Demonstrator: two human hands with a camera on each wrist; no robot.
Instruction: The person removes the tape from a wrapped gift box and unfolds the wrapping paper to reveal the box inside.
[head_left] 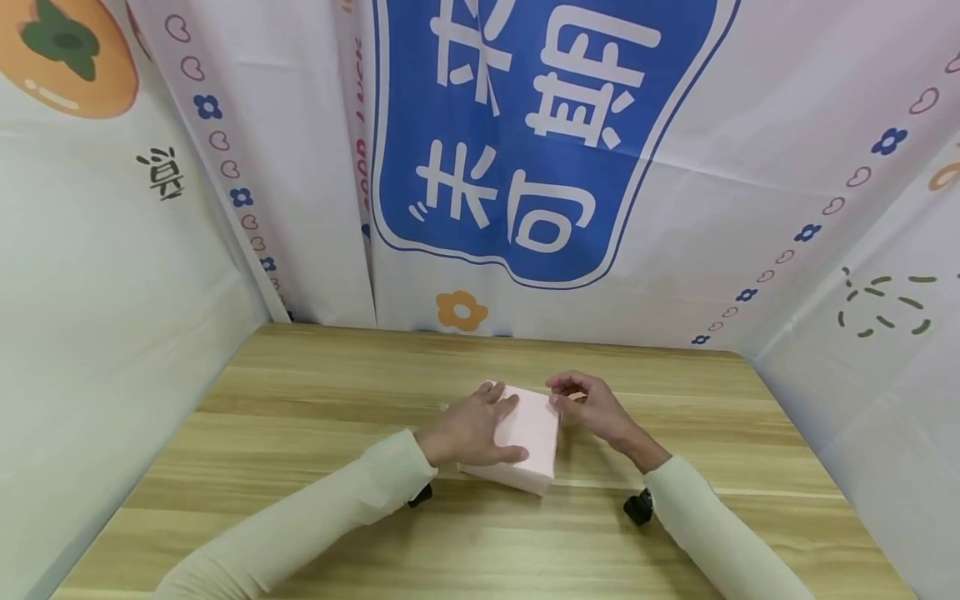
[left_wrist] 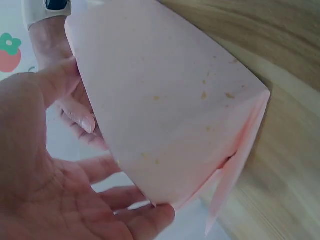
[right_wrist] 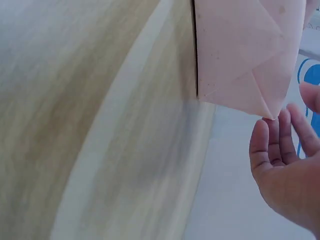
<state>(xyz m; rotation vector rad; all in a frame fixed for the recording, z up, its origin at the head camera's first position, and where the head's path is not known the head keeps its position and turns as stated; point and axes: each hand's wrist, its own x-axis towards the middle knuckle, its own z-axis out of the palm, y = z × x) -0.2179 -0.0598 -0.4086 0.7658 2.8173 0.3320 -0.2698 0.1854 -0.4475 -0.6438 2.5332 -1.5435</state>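
A box wrapped in pink paper (head_left: pixel 531 433) with small golden flecks lies on the wooden table. My left hand (head_left: pixel 474 427) rests on its top, fingers spread and thumb toward the near side. In the left wrist view, the paper at one end of the box (left_wrist: pixel 150 100) stands off as a loose flap (left_wrist: pixel 225 187). At the far right corner is my right hand (head_left: pixel 596 410), its fingers gently bent. The right wrist view shows its fingertips (right_wrist: pixel 285 122) right at a folded corner of the box (right_wrist: pixel 245 55), with the thumb apart from them.
Wood-grain table (head_left: pixel 300 483) extends all around the box. White printed cloth with a blue panel (head_left: pixel 525 142) hangs behind the far edge, and more cloth closes in the left and right sides. Black devices (head_left: pixel 639 507) sit at both wrists below the pale sleeves.
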